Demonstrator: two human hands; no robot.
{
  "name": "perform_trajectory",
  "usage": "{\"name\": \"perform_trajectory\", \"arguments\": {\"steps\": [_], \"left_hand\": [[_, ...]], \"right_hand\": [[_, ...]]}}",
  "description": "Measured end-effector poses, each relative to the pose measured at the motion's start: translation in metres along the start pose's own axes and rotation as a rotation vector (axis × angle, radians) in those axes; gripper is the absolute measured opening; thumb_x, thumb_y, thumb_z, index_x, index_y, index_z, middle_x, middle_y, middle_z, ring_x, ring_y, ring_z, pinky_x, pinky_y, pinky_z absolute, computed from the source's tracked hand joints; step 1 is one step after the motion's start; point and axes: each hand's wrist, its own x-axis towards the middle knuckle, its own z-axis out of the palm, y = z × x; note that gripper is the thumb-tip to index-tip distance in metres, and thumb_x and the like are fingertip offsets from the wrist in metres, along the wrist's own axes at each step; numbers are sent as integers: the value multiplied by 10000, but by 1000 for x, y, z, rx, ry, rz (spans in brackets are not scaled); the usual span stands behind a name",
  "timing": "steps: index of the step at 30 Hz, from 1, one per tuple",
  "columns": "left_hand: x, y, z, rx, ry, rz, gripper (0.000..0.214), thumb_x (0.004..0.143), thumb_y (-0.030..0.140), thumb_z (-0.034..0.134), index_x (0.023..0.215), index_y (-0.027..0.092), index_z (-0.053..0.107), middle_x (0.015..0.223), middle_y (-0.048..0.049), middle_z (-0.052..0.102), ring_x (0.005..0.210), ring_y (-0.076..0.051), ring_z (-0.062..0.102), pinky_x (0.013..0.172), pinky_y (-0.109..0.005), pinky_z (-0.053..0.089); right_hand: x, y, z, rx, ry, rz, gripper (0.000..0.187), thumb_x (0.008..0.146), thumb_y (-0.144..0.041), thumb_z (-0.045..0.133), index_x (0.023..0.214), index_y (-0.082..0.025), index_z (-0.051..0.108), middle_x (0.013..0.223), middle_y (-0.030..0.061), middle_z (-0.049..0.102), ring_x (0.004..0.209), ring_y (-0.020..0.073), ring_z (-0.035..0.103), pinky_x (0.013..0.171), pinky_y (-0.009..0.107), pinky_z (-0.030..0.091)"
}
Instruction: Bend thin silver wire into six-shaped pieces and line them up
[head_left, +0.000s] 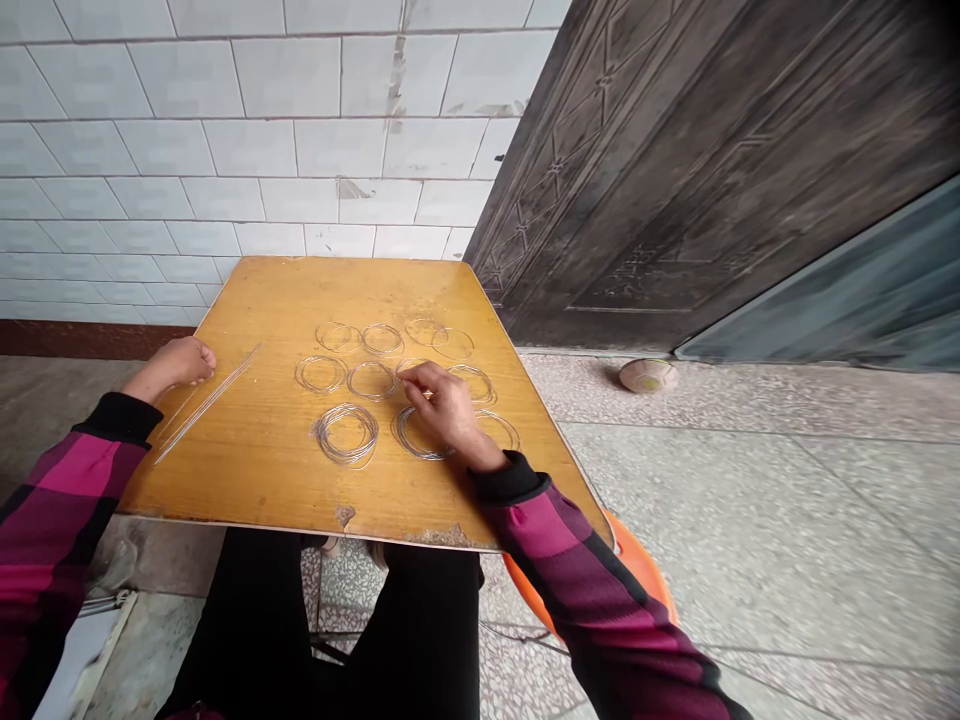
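Tabletop (255,480) — most wire coils (325,440) between hands (446,402)

It looks like a home. Ahead of the left hand (180,362) is a white tile wall (262,80); right of the right hand (444,402) are a big dark door (667,170), an old ball (648,375) and speckled floor (750,510).

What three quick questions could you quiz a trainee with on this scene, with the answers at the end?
1. Which hand is nearer the bundle of straight wires?
2. True or false: several wire coils lie spread out on the table.
3. Fill the gap: the wall behind the table is covered in white ____.

Key: 1. The left hand. 2. True. 3. Tiles.
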Motion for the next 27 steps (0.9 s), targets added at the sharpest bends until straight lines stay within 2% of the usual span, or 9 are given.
{"name": "perform_trajectory", "arguments": {"steps": [4,5,7,9,11,14,18,22,27], "left_hand": [[-10,17,-14,-190,-50,-5,126,769,-29,600,752,81,659,542,37,587,493,-68,485,575,-222,433],[-14,25,-16,-290,-58,9,135,799,-17,585,776,87,665,596,23,612,520,-67,501,597,-226,445],[-23,43,-14,-691,-92,39,121,805,-2,607,773,93,675,676,-13,642,574,-78,543,600,-225,447],[-32,64,1,-1014,-222,117,74,804,46,647,769,101,683,686,-22,629,598,-86,558,584,-213,457],[-43,86,28,-1221,-361,151,55,786,84,691,738,102,672,705,-37,634,607,-87,568,550,-190,457],[-55,114,77,-1380,-575,151,82,771,140,736,753,104,664,728,-51,653,619,-99,595,557,-194,492],[-62,133,124,-1460,-662,182,137,733,170,781,758,106,663,732,-48,668,632,-101,616,561,-182,501],[-62,134,141,-1517,-646,176,175,721,215,805,775,117,672,742,-31,671,631,-92,619,580,-180,506],[-61,127,143,-1619,-660,135,194,690,207,835,784,124,687,786,-34,707,709,-115,668,647,-201,546]], "right_hand": [[0,-1,0,24,13,2,172,927,-230,510,924,-183,675,883,86,698,803,208,652,723,341,516],[0,-2,0,30,26,5,177,936,-244,507,928,-188,675,885,85,698,811,210,653,732,346,520],[0,-7,-1,44,73,0,188,954,-276,503,953,-200,675,902,86,699,846,214,656,764,358,529],[-1,-14,-2,63,128,-29,198,967,-290,498,1026,-209,669,958,96,697,907,220,659,806,371,538],[-2,-21,-3,74,165,-89,230,972,-277,498,1144,-220,640,1045,110,683,982,226,653,846,390,545],[-6,-31,-4,53,188,-214,359,964,-221,517,1319,-257,551,1154,120,651,1084,234,630,899,413,544],[-11,-36,-5,69,190,-418,505,944,-129,539,1415,-299,473,1167,96,648,1084,208,629,871,380,559],[-13,-39,-8,113,90,-523,532,947,-110,538,1428,-324,463,1196,76,656,1115,189,625,886,370,564],[-13,-49,-11,248,-52,-515,402,967,-150,518,1345,-279,569,1197,85,694,1175,203,627,942,410,562]]}}
